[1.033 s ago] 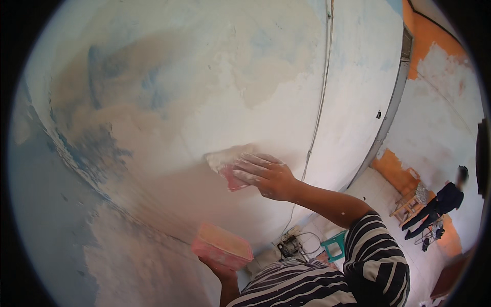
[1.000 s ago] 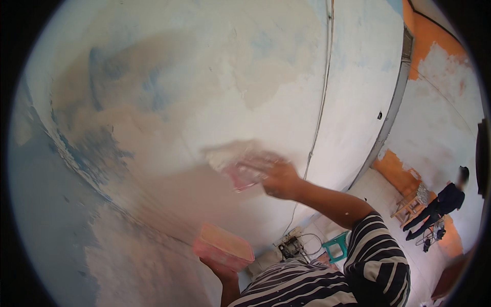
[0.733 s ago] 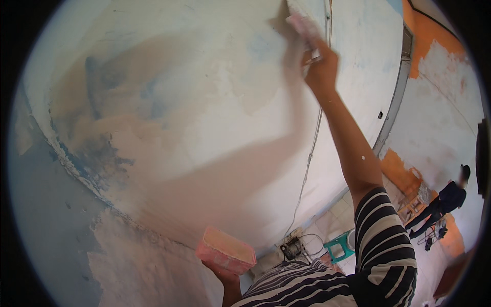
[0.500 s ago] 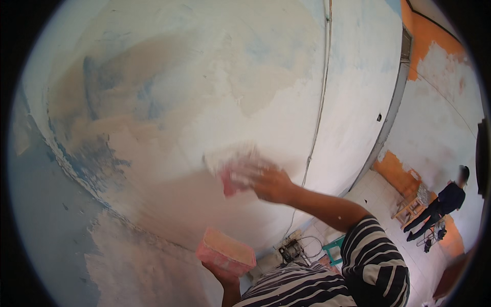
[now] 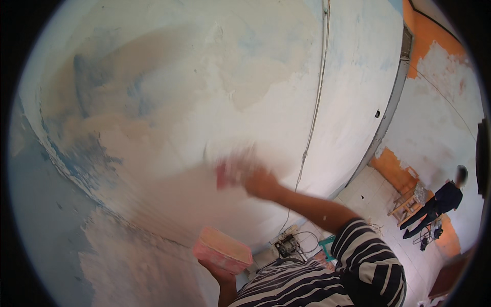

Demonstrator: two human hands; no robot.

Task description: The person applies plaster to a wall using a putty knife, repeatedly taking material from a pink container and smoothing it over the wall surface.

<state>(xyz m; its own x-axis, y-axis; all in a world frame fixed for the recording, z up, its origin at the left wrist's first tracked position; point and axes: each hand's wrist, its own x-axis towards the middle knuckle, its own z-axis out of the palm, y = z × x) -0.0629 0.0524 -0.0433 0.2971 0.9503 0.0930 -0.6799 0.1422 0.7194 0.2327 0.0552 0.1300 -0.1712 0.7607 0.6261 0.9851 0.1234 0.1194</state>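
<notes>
The right forearm (image 5: pixel 313 205) slants from the near right toward the far left, its elbow bent. The right hand (image 5: pixel 261 182) leads it, wrist nearly in line, fingers (image 5: pixel 244 171) turned leftward and blurred. At the near left, the left forearm (image 5: pixel 228 295) stands almost upright beneath the left hand (image 5: pixel 220 272), cupped palm up.

1. The view comes from the person's head, from the left of two fisheye cameras worn side by side, looking down over the striped shirt (image 5: pixel 299 284) close below.
2. It faces the patchy plastered wall (image 5: pixel 169 123), which bulges across the left and middle.
3. The left hand (image 5: pixel 220 272) and right hand (image 5: pixel 262 183) both fall within its near range.
4. Far right, it takes in the orange-and-white wall (image 5: pixel 434 102) and a standing person (image 5: pixel 446 198), both tilted.
</notes>
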